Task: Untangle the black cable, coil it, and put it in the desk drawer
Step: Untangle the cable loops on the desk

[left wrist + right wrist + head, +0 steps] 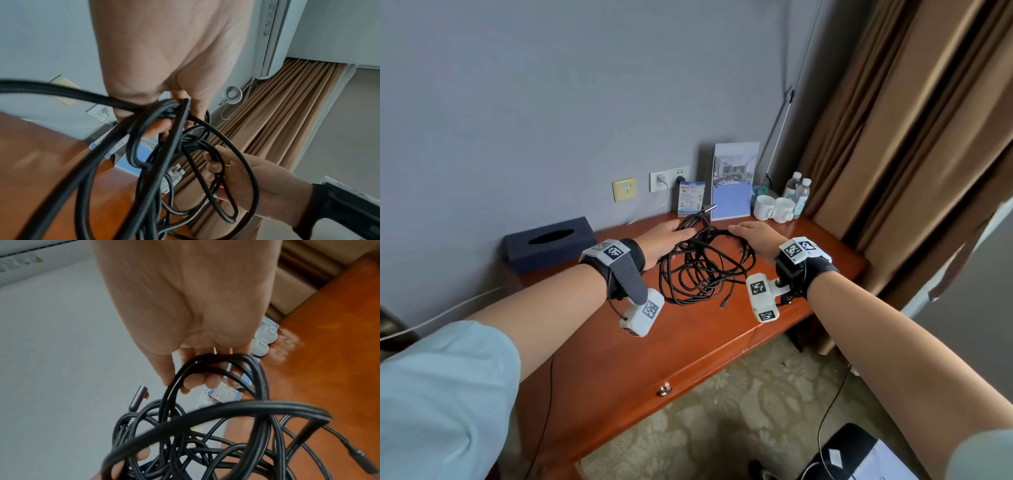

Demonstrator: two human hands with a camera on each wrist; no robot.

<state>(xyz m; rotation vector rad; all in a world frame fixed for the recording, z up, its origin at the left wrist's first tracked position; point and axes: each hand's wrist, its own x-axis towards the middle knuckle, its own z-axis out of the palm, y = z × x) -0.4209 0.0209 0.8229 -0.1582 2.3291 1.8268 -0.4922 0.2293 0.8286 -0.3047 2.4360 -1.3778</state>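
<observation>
A tangled black cable [702, 270] lies in a loose heap on the middle of the wooden desk [619, 342]. My left hand [681, 233] grips several strands at the heap's far left; in the left wrist view the fingers [162, 125] curl round them. At the far right my right hand [738, 230] holds other strands, and its fingers [197, 379] hook round a bundle. One grey angled plug [137, 400] sticks up behind the heap. Another plug end [724, 303] rests near the front edge. The drawer front with its round knob [663, 390] is closed.
A dark tissue box [549, 243] sits at the desk's left end. Against the wall stand a small card [691, 198], a brochure stand [732, 185], two white mugs [774, 208] and water bottles [799, 192]. Brown curtains [911, 137] hang on the right.
</observation>
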